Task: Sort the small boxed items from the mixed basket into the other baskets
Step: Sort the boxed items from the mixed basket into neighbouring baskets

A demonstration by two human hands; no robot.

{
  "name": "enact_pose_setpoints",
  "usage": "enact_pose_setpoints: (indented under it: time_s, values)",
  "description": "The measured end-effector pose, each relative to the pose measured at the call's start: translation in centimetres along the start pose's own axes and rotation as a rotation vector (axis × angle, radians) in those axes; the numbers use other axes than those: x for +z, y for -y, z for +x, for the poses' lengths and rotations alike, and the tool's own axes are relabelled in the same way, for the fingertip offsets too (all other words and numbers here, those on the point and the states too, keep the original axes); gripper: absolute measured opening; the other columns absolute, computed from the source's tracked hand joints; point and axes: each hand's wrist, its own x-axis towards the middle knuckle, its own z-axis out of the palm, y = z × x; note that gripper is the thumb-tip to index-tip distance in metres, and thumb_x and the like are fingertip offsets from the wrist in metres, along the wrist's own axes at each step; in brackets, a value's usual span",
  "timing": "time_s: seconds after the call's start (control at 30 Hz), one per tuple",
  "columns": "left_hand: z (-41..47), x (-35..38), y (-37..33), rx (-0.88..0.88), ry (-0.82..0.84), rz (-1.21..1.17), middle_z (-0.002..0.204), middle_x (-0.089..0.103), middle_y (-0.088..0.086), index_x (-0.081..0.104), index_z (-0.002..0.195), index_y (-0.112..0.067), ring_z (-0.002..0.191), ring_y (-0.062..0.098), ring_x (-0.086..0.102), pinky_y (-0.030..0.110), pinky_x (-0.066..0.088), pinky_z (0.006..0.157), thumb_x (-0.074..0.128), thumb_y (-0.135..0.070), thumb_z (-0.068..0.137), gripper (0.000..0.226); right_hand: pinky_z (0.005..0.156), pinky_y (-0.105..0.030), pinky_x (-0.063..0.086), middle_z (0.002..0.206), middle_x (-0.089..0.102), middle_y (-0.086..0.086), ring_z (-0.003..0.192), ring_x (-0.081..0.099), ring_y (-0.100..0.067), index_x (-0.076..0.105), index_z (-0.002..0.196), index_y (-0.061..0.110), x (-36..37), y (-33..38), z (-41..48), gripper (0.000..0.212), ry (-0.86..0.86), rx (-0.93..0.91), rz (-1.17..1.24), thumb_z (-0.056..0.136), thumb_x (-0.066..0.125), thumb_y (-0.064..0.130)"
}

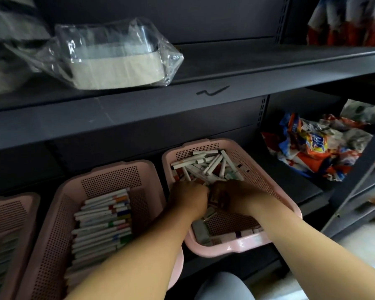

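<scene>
A pink mixed basket (266,182) on the lower shelf holds a jumbled heap of small white boxes (206,164) at its back and a few flat ones along its front wall. Both my hands are inside it, side by side on the heap. My left hand (187,197) is curled with its fingertips buried among the boxes. My right hand (230,195) is closed around a small dark boxed item (214,200). To the left, a second pink basket (59,213) holds long white boxes (102,221) stacked in neat rows. A third pink basket (11,215) sits at the far left.
A dark metal shelf board (247,68) hangs low above the baskets, carrying a clear plastic bag with a beige container (115,59). Crumpled colourful packets (316,148) lie right of the mixed basket. A slanted metal post (359,185) stands at the right. My knee (223,286) is below.
</scene>
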Motion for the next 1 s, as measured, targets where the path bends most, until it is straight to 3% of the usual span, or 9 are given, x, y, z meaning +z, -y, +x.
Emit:
enact_pose_setpoints:
  time_s: [0.03,0.1,0.2,0.37,0.43,0.57,0.7,0.83,1.0]
  values:
    - [0.0,0.0,0.0,-0.003,-0.001,-0.008,0.125,0.069,0.005,0.07,0.123,-0.025,0.117,0.031,0.065,0.039,0.051,0.1,0.058,-0.023,0.097,0.029,0.101,-0.037,0.041,0.139,0.05,0.002,0.126,0.05,-0.022,0.043,0.145,0.028,-0.1,0.4,-0.1,0.048,0.054,0.095,0.075,0.1,0.054,0.039]
    - [-0.1,-0.1,0.0,-0.009,0.007,-0.001,0.124,0.069,0.006,0.071,0.123,-0.024,0.116,0.031,0.065,0.039,0.052,0.099,0.058,-0.022,0.098,0.028,0.101,-0.028,0.035,0.153,0.041,-0.004,0.139,0.042,-0.024,0.04,0.151,0.02,0.4,0.2,-0.2,0.057,-0.023,0.127,0.166,0.098,0.059,0.028]
    - [-0.1,0.0,-0.1,-0.007,-0.001,0.003,0.12,0.07,0.006,0.072,0.12,-0.021,0.114,0.031,0.066,0.038,0.052,0.097,0.059,-0.022,0.098,0.025,0.099,-0.03,0.042,0.145,0.051,-0.003,0.129,0.052,-0.024,0.05,0.143,0.025,-1.4,-1.2,-1.3,0.05,-0.051,0.014,0.319,0.095,0.063,0.025]
    - [-0.1,0.1,0.6,-0.002,-0.112,-0.255,0.107,0.071,-0.002,0.066,0.1,-0.027,0.103,0.026,0.067,0.03,0.047,0.079,0.068,-0.029,0.091,0.01,0.09,-0.032,0.048,0.12,0.059,-0.001,0.108,0.058,-0.022,0.048,0.142,0.027,-1.1,-0.7,-0.7,0.052,-0.031,0.073,0.28,0.094,0.066,0.031]
    - [-0.1,0.2,1.0,-0.015,-0.137,-0.373,0.109,0.072,-0.006,0.067,0.105,-0.032,0.102,0.021,0.066,0.029,0.047,0.079,0.07,-0.031,0.09,0.016,0.083,-0.028,0.045,0.112,0.057,0.004,0.096,0.052,-0.014,0.047,0.141,0.034,-1.7,-1.0,-1.1,0.047,-0.015,0.083,0.243,0.097,0.06,0.035]
    - [-0.1,0.2,1.3,-0.047,-0.182,-0.624,0.106,0.074,-0.012,0.069,0.115,-0.036,0.097,0.011,0.066,0.024,0.05,0.08,0.074,-0.033,0.091,0.024,0.08,-0.026,0.047,0.118,0.06,0.006,0.094,0.055,-0.009,0.048,0.136,0.042,-1.7,-1.1,-1.6,0.04,-0.052,0.031,0.271,0.097,0.058,0.041]
    - [0.1,0.2,1.6,-0.079,-0.189,-0.821,0.096,0.074,-0.017,0.072,0.107,-0.034,0.088,-0.003,0.065,0.018,0.049,0.074,0.079,-0.031,0.087,0.021,0.064,-0.019,0.039,0.107,0.053,0.015,0.084,0.049,-0.002,0.05,0.128,0.05,-2.2,-1.9,-1.8,0.044,-0.017,0.055,0.416,0.094,0.066,0.027]
    - [0.5,-0.8,2.2,-0.092,-0.192,-0.938,0.1,0.072,-0.014,0.075,0.112,-0.028,0.096,0.006,0.068,0.023,0.054,0.086,0.079,-0.022,0.09,0.023,0.069,-0.024,0.048,0.119,0.057,0.01,0.093,0.056,-0.008,0.046,0.133,0.053,-3.0,-2.4,-1.9,0.063,-0.114,0.112,0.553,0.086,0.072,0.022]
    - [0.1,-2.6,4.0,-0.103,-0.156,-1.036,0.104,0.073,-0.006,0.071,0.104,-0.03,0.096,0.014,0.072,0.042,0.06,0.094,0.073,-0.017,0.095,0.016,0.067,-0.023,0.046,0.114,0.057,0.014,0.096,0.057,-0.009,0.054,0.123,0.052,-5.5,-1.3,-3.0,0.048,-0.234,0.042,0.599,0.084,0.073,0.033]
